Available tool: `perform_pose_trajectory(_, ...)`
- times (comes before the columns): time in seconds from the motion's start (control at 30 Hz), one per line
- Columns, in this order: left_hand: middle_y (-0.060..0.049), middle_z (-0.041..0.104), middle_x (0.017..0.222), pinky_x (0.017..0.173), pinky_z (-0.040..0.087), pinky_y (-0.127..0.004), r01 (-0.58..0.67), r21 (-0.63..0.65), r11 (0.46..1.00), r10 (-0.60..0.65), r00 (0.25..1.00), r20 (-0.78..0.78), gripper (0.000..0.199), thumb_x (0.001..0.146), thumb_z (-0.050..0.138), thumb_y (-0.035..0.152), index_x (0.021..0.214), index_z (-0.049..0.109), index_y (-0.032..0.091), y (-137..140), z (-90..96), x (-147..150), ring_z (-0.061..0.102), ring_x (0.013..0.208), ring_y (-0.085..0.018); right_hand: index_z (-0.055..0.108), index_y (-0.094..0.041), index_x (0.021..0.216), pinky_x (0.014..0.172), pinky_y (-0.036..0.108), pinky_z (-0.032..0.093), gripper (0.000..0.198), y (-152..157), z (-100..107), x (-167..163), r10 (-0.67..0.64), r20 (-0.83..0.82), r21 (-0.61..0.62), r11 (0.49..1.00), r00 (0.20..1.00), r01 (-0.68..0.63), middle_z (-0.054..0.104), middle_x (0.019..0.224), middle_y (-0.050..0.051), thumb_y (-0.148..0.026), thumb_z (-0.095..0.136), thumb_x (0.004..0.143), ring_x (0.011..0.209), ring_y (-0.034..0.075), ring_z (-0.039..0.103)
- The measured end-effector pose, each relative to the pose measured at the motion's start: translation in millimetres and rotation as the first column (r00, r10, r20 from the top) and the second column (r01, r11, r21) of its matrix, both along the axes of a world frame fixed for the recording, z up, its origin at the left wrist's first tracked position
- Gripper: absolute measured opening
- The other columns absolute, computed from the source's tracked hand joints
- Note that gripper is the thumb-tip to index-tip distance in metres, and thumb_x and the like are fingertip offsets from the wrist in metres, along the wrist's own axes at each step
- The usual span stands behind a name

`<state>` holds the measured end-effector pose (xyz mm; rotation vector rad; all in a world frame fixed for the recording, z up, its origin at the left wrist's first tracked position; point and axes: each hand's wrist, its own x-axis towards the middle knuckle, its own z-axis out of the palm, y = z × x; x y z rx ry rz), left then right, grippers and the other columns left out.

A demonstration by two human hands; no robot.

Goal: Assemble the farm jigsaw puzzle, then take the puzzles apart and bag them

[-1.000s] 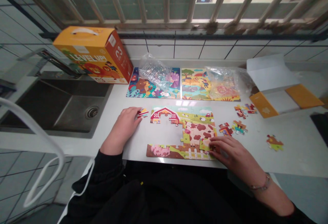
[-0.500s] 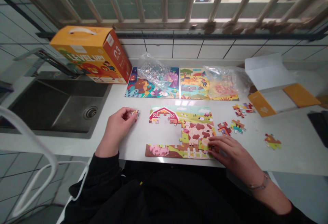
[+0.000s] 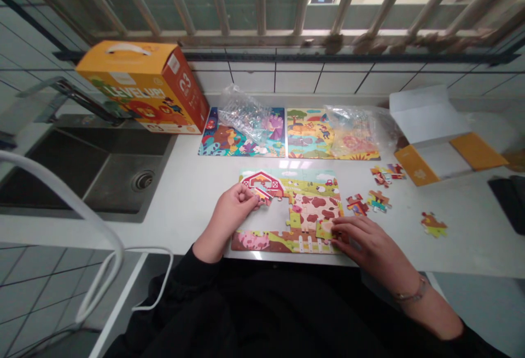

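A partly joined farm jigsaw puzzle [image 3: 314,183] lies on the white counter, showing a red barn, a cow and a pig, with a gap at its left middle. My left hand [image 3: 233,211] pinches a puzzle piece [image 3: 263,196] just below the barn's arch, slightly tilted over the gap. At the puzzle's lower right, my right hand [image 3: 367,240] has its fingers closed on a yellow-green piece [image 3: 324,229], which overlaps the cow and fence. Loose pieces lie to the right: a red one [image 3: 356,205], a green-and-brown one [image 3: 379,200] and a brown-and-green one [image 3: 433,225].
Behind are two picture puzzles [image 3: 209,145] [image 3: 303,150] with crumpled clear plastic bags [image 3: 244,115] on them. An orange box [image 3: 135,90] stands by the sink [image 3: 123,183]. An opened white-and-orange carton [image 3: 435,128] is at right. A white hose [image 3: 77,199] curves at left.
My left hand has moved right with its puzzle piece, from the bare counter left of the puzzle to the barn. My right hand stays at the lower right with its piece.
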<state>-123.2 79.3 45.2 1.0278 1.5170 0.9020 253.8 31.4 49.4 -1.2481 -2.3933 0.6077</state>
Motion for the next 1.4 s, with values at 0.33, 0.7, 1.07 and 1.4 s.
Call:
perform_pose_trajectory(0.33,-0.001,0.076,0.070,0.061,0.049,-0.028,-0.038,0.025,0.999,0.044,0.959,-0.280,0.033,0.091,0.078,0.046,0.076,0.057,0.024,-4.5,3.3,12.7,0.076,0.068,-0.022,0.073,-0.030,0.121,0.098,0.049,0.063,0.015,0.3,-1.3,0.8,0.001,0.003,-0.021,1.000,1.000,-0.001,0.078,0.126,0.008,-0.032,0.070,0.106,0.115,0.029,0.074)
perform_pose_trajectory(0.7,-0.011,0.074,0.143,0.107,0.056,-0.052,0.705,0.319,0.634,-0.178,0.534,-0.827,0.021,0.106,0.066,0.025,0.124,0.076,0.024,11.2,0.5,1.8,0.069,0.132,-0.032,0.074,-0.028,0.117,0.098,0.047,0.063,0.013,0.6,-1.0,-0.1,-0.004,0.010,-0.011,1.000,1.000,0.004,0.079,0.124,0.009,-0.033,0.071,0.105,0.114,0.029,0.075)
perform_pose_trajectory(1.07,-0.010,0.072,0.143,0.102,0.056,-0.047,0.669,0.255,0.699,-0.089,0.434,-0.897,0.020,0.109,0.064,0.027,0.125,0.075,0.027,11.1,-11.5,2.1,0.067,0.132,-0.030,0.075,-0.029,0.119,0.098,0.047,0.063,0.015,0.8,-1.7,0.7,0.005,-0.004,0.006,1.000,1.000,-0.005,0.079,0.125,0.009,-0.031,0.072,0.105,0.114,0.029,0.075)
perform_pose_trajectory(1.4,-0.010,0.072,0.145,0.104,0.056,-0.051,0.672,0.220,0.707,-0.083,0.388,-0.918,0.025,0.107,0.065,0.021,0.129,0.075,0.026,12.2,-9.2,-1.7,0.066,0.134,-0.033,0.073,-0.029,0.120,0.098,0.048,0.062,0.015,-0.1,-3.6,1.6,0.001,0.002,-0.009,1.000,1.000,-0.001,0.077,0.127,0.008,-0.033,0.071,0.106,0.116,0.029,0.074)
